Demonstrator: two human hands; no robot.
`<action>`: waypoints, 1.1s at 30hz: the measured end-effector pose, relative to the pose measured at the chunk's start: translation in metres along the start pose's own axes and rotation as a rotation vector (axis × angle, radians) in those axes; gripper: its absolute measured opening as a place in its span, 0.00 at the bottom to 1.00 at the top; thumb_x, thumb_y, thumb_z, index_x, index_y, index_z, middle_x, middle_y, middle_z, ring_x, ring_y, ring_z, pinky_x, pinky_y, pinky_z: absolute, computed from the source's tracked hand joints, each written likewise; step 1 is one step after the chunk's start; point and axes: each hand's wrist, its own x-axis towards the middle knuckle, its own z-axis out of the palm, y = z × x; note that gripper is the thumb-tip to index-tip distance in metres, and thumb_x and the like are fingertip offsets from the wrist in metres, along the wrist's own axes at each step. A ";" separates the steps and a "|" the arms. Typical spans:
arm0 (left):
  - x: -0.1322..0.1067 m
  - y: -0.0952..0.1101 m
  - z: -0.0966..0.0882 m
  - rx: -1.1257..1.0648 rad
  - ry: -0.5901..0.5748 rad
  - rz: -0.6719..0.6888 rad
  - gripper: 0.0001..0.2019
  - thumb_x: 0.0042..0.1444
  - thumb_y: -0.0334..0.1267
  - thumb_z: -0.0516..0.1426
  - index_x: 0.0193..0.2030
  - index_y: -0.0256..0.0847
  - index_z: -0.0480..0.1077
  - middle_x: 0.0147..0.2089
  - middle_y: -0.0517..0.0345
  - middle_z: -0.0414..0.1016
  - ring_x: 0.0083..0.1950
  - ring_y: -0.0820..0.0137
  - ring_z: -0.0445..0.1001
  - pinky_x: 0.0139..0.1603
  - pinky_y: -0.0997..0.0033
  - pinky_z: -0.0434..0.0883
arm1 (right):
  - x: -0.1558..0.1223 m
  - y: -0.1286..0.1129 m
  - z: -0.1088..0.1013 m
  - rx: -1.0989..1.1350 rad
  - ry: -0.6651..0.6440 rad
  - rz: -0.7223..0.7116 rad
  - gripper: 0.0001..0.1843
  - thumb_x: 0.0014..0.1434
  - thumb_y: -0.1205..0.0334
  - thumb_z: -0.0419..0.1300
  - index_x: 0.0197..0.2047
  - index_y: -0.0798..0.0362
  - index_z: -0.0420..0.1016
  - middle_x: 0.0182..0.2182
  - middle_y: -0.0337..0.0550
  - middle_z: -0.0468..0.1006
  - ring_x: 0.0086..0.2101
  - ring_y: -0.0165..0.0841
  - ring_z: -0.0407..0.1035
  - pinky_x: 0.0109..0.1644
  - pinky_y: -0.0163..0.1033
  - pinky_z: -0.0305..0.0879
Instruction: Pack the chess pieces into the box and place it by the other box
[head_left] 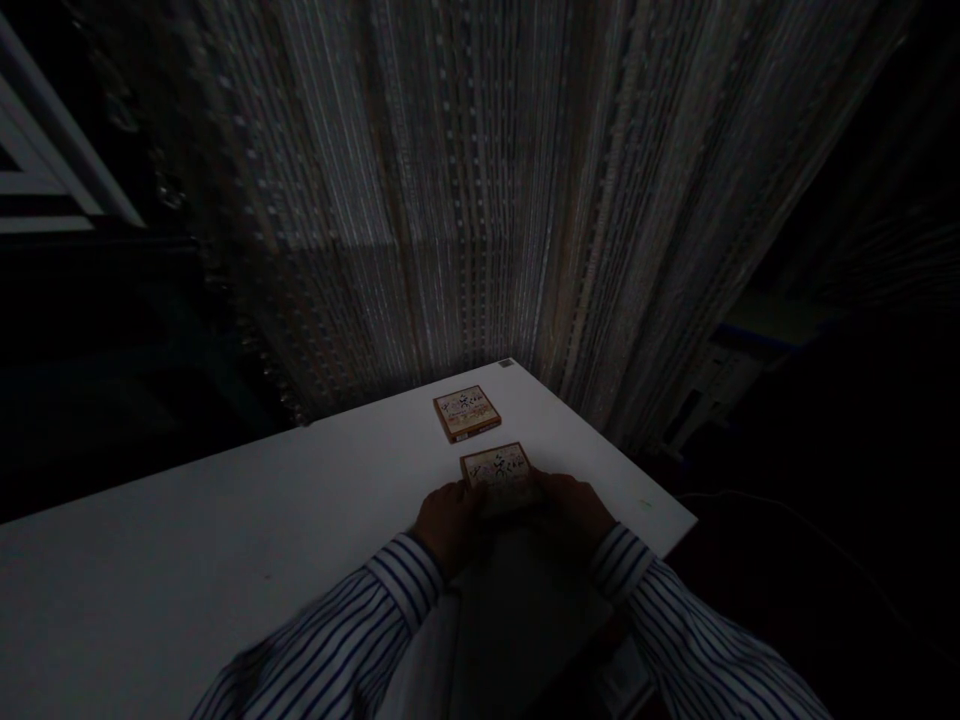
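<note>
Beyond both hands, a string curtain (390,190) hanging behind a white table (150,570). Just ahead of the grip, one flat printed box (466,413) lying on the tabletop. Clasped at its sides between left hand (448,525) and right hand (574,510), a second flat printed box (499,476) (fingertips lost in shadow), striped sleeves (330,620) trailing behind.

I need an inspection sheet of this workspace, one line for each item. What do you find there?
Surface: white table top, its corner toward the curtain.
Job's things: flat square cream-and-brown cardboard box lying on the table; matching box between the hands.
Clutter: small grey square at the far table corner.
Hands: left hand and right hand grip the matching box; blue-striped white sleeves.
Cables: thin pale cable in the dark at right.
Surroundings: long hanging beaded curtain behind the table; dim light.
</note>
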 end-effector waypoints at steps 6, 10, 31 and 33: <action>0.001 -0.005 0.006 0.021 0.090 0.001 0.29 0.48 0.47 0.55 0.57 0.43 0.57 0.60 0.46 0.57 0.56 0.57 0.60 0.53 0.59 0.60 | 0.003 -0.001 -0.002 -0.082 -0.041 -0.028 0.34 0.52 0.48 0.54 0.58 0.54 0.57 0.55 0.53 0.62 0.52 0.46 0.58 0.50 0.50 0.54; 0.001 -0.004 0.003 -0.003 0.063 0.020 0.30 0.47 0.48 0.55 0.57 0.41 0.57 0.59 0.45 0.59 0.56 0.58 0.61 0.54 0.61 0.60 | 0.004 -0.002 0.000 -0.123 -0.042 -0.048 0.31 0.53 0.47 0.51 0.58 0.52 0.58 0.55 0.53 0.62 0.51 0.47 0.59 0.49 0.52 0.55; 0.008 -0.006 0.001 0.006 0.094 0.013 0.28 0.47 0.50 0.54 0.55 0.43 0.61 0.52 0.49 0.67 0.52 0.58 0.64 0.52 0.59 0.60 | 0.014 0.001 -0.002 -0.163 -0.070 -0.033 0.30 0.54 0.47 0.52 0.58 0.49 0.58 0.56 0.49 0.62 0.51 0.46 0.58 0.48 0.52 0.54; 0.009 -0.007 0.001 0.006 0.107 0.015 0.28 0.47 0.50 0.54 0.55 0.43 0.61 0.52 0.49 0.67 0.52 0.58 0.64 0.52 0.59 0.60 | 0.016 0.001 -0.002 -0.165 -0.077 -0.029 0.30 0.54 0.47 0.52 0.58 0.49 0.58 0.56 0.50 0.62 0.51 0.46 0.58 0.48 0.52 0.54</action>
